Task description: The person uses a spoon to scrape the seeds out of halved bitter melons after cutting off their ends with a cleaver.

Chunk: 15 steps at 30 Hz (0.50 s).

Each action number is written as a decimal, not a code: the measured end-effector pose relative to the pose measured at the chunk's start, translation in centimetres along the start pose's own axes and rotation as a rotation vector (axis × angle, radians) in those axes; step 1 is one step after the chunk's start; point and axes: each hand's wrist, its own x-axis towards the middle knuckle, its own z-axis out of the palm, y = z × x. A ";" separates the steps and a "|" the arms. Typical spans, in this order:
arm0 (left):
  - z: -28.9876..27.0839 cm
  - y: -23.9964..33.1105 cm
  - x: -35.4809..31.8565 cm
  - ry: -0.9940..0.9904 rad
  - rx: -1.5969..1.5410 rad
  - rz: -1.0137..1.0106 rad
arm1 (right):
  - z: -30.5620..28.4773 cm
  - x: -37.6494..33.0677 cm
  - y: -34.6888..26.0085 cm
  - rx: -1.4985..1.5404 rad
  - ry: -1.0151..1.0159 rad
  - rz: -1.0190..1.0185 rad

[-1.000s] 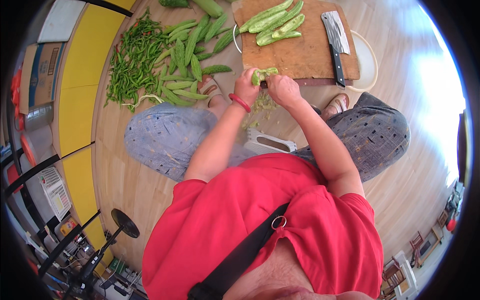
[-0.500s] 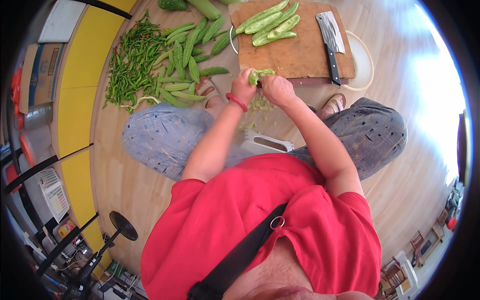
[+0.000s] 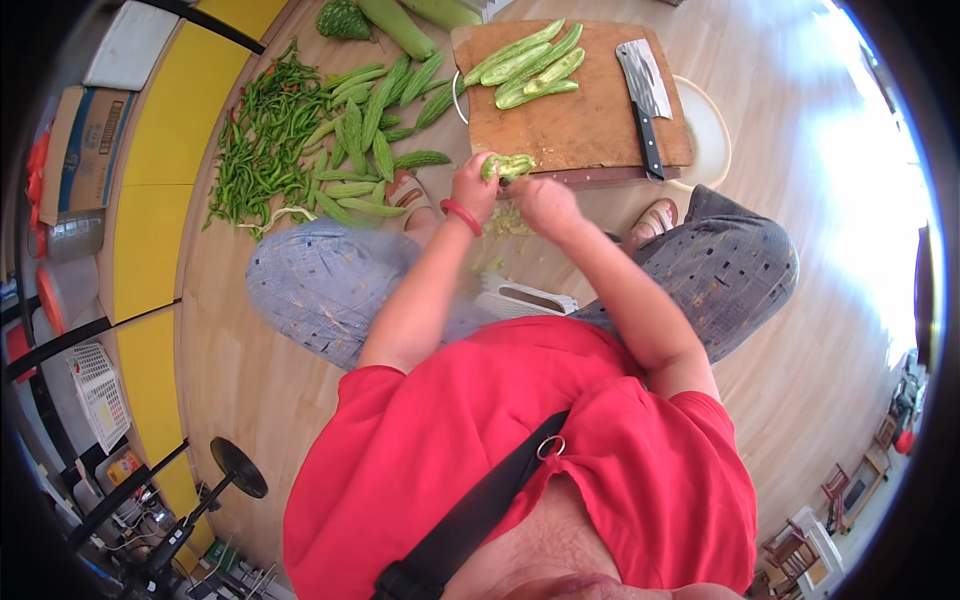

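Note:
Above the near edge of the wooden cutting board (image 3: 590, 125), my left hand (image 3: 474, 188) grips a piece of bitter melon (image 3: 512, 166), its hollowed, pale green side showing. My right hand (image 3: 546, 207) is closed right beside that piece; whatever its fingers hold is hidden and slightly blurred. Light green scraps (image 3: 507, 222) lie on the floor beneath both hands. Several split bitter melon halves (image 3: 525, 66) rest at the board's far left. A cleaver (image 3: 645, 90) with a black handle lies along the board's right side.
Whole bitter melons (image 3: 372, 110) and a heap of green chillies (image 3: 265, 150) cover the floor to the left. Larger gourds (image 3: 395, 25) lie beyond. A white round basin (image 3: 705, 130) shows beside the board, and a white plastic stool (image 3: 525, 298) sits between my legs.
The bitter melon piece has turned slightly in my left hand. My right hand has shifted a little nearer to me and left, its fingers still closed. The whole view has moved slightly.

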 end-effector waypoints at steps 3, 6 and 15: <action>-0.6 -0.3 0.8 0.049 0.043 0.080 | 0.9 -0.5 -0.9 0.237 -0.016 0.092; -1.9 0.9 1.8 -0.035 -0.215 -0.294 | -0.6 -0.8 0.1 0.195 0.020 0.098; -2.1 -0.2 3.3 0.001 -0.368 -0.345 | -1.6 0.4 2.9 0.498 0.130 0.029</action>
